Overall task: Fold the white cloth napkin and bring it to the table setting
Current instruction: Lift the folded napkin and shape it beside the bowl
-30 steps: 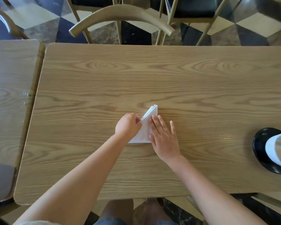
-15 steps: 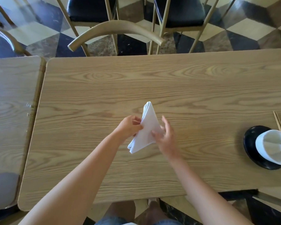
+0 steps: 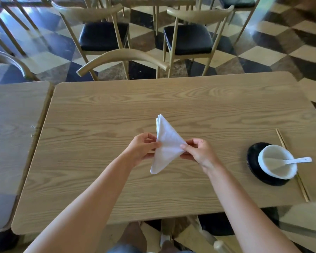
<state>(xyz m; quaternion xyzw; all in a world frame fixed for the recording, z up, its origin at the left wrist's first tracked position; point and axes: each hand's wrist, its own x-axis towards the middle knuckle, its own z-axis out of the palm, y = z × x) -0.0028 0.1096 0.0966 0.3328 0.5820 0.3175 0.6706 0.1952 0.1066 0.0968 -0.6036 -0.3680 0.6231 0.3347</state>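
The white cloth napkin [image 3: 166,143] is folded into a layered, pointed shape and held above the middle of the wooden table [image 3: 217,110]. My left hand [image 3: 142,148] pinches its left edge and my right hand [image 3: 199,152] pinches its right corner. One point of the napkin stands up and away from me, the rounded end hangs toward me. The table setting sits at the right: a white bowl [image 3: 277,165] with a white spoon [image 3: 297,160] on a black saucer [image 3: 254,161].
A pair of wooden chopsticks [image 3: 290,161] lies under the saucer at the table's right edge. A second table [image 3: 11,125] butts against the left side. Chairs with black seats [image 3: 188,38] stand beyond the far edge on a checkered floor.
The napkin was pressed flat on the table a second ago; both hands have lifted it and turned it upright. The view has tilted up, showing more of the setting and chairs.
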